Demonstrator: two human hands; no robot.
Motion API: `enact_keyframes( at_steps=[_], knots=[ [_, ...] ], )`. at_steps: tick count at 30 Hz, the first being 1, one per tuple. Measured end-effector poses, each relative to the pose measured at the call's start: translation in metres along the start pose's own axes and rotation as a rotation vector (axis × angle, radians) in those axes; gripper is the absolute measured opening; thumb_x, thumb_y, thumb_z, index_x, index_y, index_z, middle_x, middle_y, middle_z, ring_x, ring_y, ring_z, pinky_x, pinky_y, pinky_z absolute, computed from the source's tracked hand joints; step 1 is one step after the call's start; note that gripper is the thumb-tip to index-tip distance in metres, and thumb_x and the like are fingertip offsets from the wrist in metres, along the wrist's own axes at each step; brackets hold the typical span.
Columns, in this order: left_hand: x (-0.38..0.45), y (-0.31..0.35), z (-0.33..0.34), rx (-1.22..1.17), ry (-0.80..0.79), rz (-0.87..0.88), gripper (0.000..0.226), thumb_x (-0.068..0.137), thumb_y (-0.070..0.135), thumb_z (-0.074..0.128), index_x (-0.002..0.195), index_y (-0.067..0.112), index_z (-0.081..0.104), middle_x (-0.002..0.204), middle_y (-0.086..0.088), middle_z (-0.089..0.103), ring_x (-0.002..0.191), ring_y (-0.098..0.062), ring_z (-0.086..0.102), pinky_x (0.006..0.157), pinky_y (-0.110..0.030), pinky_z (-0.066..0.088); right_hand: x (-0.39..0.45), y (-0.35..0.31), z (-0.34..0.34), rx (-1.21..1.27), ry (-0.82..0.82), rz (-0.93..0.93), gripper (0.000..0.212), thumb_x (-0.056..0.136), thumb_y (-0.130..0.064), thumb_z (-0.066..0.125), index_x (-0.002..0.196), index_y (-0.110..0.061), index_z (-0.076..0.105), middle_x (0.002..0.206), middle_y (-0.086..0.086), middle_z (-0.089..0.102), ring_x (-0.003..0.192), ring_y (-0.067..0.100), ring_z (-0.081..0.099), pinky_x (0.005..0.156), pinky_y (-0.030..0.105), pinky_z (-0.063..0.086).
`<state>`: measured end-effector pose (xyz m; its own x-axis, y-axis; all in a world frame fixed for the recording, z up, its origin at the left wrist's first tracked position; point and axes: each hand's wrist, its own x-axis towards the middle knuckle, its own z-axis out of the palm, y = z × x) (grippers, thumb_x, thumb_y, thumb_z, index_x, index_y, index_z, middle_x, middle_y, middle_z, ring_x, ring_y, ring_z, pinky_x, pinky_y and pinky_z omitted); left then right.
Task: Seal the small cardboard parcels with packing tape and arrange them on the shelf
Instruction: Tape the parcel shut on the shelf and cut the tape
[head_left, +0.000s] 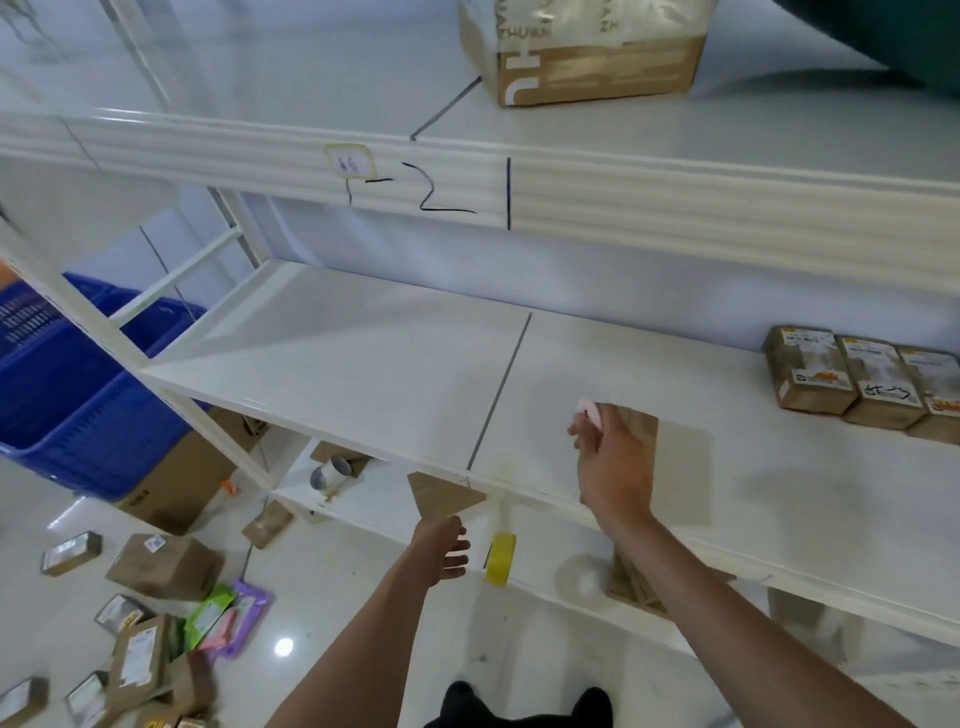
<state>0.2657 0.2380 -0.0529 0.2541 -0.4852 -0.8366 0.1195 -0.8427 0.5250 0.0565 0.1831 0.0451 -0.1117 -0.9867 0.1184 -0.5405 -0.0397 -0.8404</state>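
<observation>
Parcel in brown cardboard sits on the middle shelf, mostly hidden behind the right hand, whose fingers curl round its near side as if setting it in place; something small and pale shows at the fingertips, too blurred to name. Three more small parcels stand touching in a row well to the right on the same shelf, suggesting the line this one is meant to join. The left hand hangs lower, fingers loosely spread and holding nothing, just beside a yellow tape roll that stands on the shelf below, likely kept within reach for the next sealing. Unsealed parcels lie scattered on the floor at lower left, near a blue plastic crate. A larger taped carton rests on the top shelf.
</observation>
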Motion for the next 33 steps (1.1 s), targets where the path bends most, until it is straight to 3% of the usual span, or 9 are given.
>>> enact_keyframes(
  at_steps=[2,5,8,12,16,21,28,33],
  knots=[
    [0.002,0.002,-0.009,0.02,-0.027,0.002,0.016,0.098,0.013,0.052,0.106,0.002,0.059,0.089,-0.013,0.063,0.071,-0.027,0.059,0.064,-0.034,0.052,-0.017,-0.002,0.015,0.012,-0.116,0.016,0.019,0.107,-0.025,0.047,0.1,-0.012,0.06,0.084,-0.006,0.066,0.073,0.005,0.06,0.063,0.006,0.043],
    [0.008,0.005,-0.021,0.063,-0.086,0.015,0.017,0.099,0.016,0.052,0.11,0.004,0.058,0.093,-0.011,0.062,0.073,-0.025,0.059,0.065,-0.033,0.052,-0.038,0.003,0.033,0.002,-0.196,0.049,0.019,0.105,-0.026,0.051,0.097,-0.012,0.062,0.079,-0.006,0.067,0.07,0.006,0.06,0.06,0.011,0.042],
    [0.016,0.009,-0.032,0.075,-0.145,0.037,0.019,0.101,0.019,0.054,0.112,0.004,0.058,0.094,-0.011,0.062,0.077,-0.025,0.059,0.069,-0.034,0.053,-0.051,0.01,0.046,-0.017,-0.215,0.14,0.026,0.104,-0.03,0.053,0.086,-0.012,0.06,0.075,-0.002,0.066,0.068,0.012,0.06,0.058,0.015,0.043],
    [0.027,0.017,-0.039,0.079,-0.2,0.083,0.02,0.1,0.021,0.058,0.112,0.005,0.06,0.097,-0.01,0.063,0.081,-0.026,0.061,0.072,-0.034,0.056,-0.061,0.023,0.058,-0.055,-0.195,0.241,0.037,0.103,-0.035,0.055,0.073,-0.014,0.053,0.067,0.002,0.064,0.061,0.014,0.058,0.063,0.032,0.045],
    [0.033,0.022,-0.045,0.092,-0.248,0.1,0.012,0.1,0.018,0.059,0.104,0.007,0.06,0.095,-0.01,0.062,0.083,-0.026,0.06,0.084,-0.039,0.054,-0.069,0.034,0.062,-0.093,-0.193,0.304,0.043,0.101,-0.04,0.058,0.066,-0.015,0.052,0.06,0.0,0.064,0.057,0.016,0.06,0.066,0.039,0.051],
    [0.05,0.015,-0.051,0.14,-0.241,0.086,0.01,0.1,0.017,0.058,0.098,0.007,0.059,0.089,-0.01,0.061,0.072,-0.024,0.057,0.07,-0.034,0.053,-0.082,0.055,0.066,-0.106,-0.223,0.351,0.045,0.1,-0.049,0.053,0.07,-0.016,0.056,0.062,0.0,0.067,0.059,0.017,0.066,0.07,0.044,0.055],
    [0.081,0.001,-0.044,0.198,-0.23,0.051,0.023,0.102,0.017,0.054,0.121,0.005,0.057,0.091,-0.009,0.062,0.075,-0.024,0.059,0.072,-0.034,0.054,-0.086,0.066,0.078,-0.064,-0.23,0.371,0.038,0.102,-0.04,0.055,0.077,-0.012,0.061,0.065,0.0,0.065,0.058,0.015,0.06,0.07,0.047,0.057],
    [0.104,-0.008,-0.029,0.204,-0.231,0.032,0.031,0.103,0.013,0.05,0.129,0.0,0.056,0.086,-0.009,0.062,0.067,-0.023,0.056,0.064,-0.032,0.051,-0.083,0.078,0.09,-0.057,-0.268,0.398,0.035,0.103,-0.032,0.055,0.078,-0.008,0.059,0.067,0.002,0.064,0.056,0.014,0.058,0.066,0.046,0.058]
  ],
)
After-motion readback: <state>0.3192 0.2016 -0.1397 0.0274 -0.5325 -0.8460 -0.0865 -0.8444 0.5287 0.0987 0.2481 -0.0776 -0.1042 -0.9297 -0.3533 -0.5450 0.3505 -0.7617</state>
